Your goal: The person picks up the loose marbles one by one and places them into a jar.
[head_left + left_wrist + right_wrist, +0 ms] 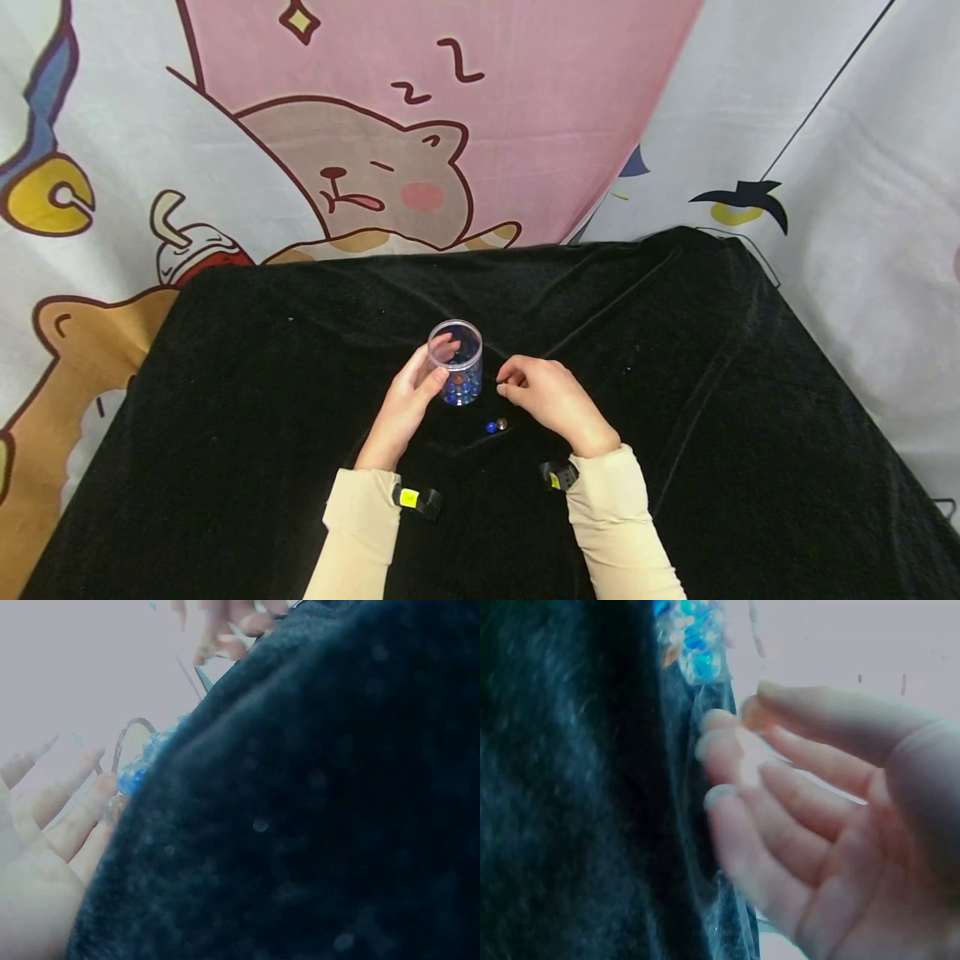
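Note:
A clear plastic jar (467, 360) stands on the black cloth, its top uncovered, with several marbles (459, 390) low inside, mostly blue. My left hand (408, 396) holds the jar from its left side, thumb in front and fingers behind. To the jar's right, my right hand (551, 396) hovers with fingers bent and thumb near the index fingertip. Whether anything sits between those tips cannot be made out. On the cloth below lie a blue marble (491, 427) and a brownish clear marble (502, 424), side by side. The right wrist view shows the right hand (802, 802) below the jar's blue marbles (697, 637).
Black velvety cloth (262, 433) covers the table, with soft folds. Behind it hangs a curtain (525, 125) printed with cartoon animals. Both wrists carry dark straps. The wrist views are washed out and partly blurred.

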Motion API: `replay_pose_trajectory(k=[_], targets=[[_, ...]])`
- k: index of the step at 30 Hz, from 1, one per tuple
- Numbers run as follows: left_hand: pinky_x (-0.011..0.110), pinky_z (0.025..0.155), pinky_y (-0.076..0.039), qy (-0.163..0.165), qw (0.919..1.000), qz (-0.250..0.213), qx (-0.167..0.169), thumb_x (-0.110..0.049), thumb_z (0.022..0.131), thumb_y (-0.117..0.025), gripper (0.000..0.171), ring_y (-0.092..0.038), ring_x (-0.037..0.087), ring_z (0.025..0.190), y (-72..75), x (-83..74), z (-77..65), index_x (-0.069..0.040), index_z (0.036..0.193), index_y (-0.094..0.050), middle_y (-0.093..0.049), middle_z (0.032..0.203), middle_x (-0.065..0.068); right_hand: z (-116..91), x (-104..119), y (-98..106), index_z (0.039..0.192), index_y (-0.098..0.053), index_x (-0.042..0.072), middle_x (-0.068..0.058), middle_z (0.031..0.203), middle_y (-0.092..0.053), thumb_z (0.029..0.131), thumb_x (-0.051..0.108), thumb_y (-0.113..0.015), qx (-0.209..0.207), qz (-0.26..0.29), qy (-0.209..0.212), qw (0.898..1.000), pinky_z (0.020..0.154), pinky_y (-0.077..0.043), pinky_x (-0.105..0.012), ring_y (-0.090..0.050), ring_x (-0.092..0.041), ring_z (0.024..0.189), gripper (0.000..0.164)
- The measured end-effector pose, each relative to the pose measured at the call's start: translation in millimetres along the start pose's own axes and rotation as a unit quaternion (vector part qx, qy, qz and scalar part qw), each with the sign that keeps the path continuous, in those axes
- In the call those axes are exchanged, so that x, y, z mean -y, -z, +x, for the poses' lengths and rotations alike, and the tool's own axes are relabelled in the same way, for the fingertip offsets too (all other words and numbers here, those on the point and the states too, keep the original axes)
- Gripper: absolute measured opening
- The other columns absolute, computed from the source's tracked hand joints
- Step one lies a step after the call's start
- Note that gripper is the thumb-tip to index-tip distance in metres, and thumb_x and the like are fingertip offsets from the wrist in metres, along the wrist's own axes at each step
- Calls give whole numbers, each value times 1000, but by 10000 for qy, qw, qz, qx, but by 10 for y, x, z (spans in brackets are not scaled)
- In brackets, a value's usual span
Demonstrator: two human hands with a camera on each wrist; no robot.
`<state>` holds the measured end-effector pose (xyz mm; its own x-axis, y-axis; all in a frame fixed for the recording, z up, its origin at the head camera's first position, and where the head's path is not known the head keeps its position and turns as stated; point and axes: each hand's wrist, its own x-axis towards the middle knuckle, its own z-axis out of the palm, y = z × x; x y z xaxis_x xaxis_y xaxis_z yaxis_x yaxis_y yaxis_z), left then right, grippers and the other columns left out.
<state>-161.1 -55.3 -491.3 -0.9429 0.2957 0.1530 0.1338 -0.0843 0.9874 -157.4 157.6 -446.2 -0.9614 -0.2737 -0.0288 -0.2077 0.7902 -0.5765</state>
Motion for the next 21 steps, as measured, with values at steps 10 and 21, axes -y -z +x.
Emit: replay_pose_trajectory(k=[10, 21], targets=[[45, 101, -27, 131, 9999, -8, 21, -20, 94, -45, 43, -36, 23, 125, -46, -238, -47, -9, 135, -36, -43, 133, 12, 37, 112, 37, 96, -63, 18, 9, 84, -58, 84, 23, -63, -1363, 401, 574, 9882, 65, -45, -25, -53, -7, 72, 14], [44, 100, -29, -8, 9999, -134, 68, -16, 94, -45, 43, -35, 30, 125, -62, -250, -39, -4, 134, -35, -41, 133, 21, 23, 235, 56, 98, -64, 19, 10, 88, -58, 84, 33, -60, -2357, 1091, 891, 9616, 65, -49, -30, -55, -3, 76, 20]])
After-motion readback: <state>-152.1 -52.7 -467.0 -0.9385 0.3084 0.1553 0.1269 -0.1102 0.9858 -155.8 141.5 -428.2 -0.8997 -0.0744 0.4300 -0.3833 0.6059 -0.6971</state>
